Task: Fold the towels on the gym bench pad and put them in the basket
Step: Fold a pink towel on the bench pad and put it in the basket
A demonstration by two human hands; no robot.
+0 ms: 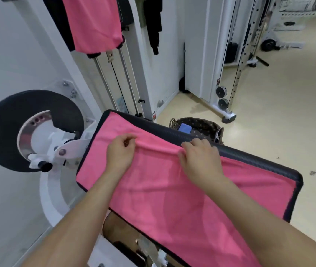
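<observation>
Two bare forearms reach up from the bottom edge of the frame over a pink towel (172,199) spread flat across the black gym bench pad (269,166), which runs diagonally from the centre to the lower right. The left hand (121,151) sits at the centre of the frame, its fingers (129,139) pinched on a ridge of the pink towel. The right hand (201,158), just right of centre, has its fingers (187,146) curled down on the same ridge, gripping the cloth near the pad's far edge. Beyond the pad, on the pale floor (269,112), stands a dark woven basket (205,123) with a blue folded towel (184,128) inside. Left of centre is a black wheel (5,132) on a white machine. At the upper left hangs another pink cloth (93,22) among dark clothes.
</observation>
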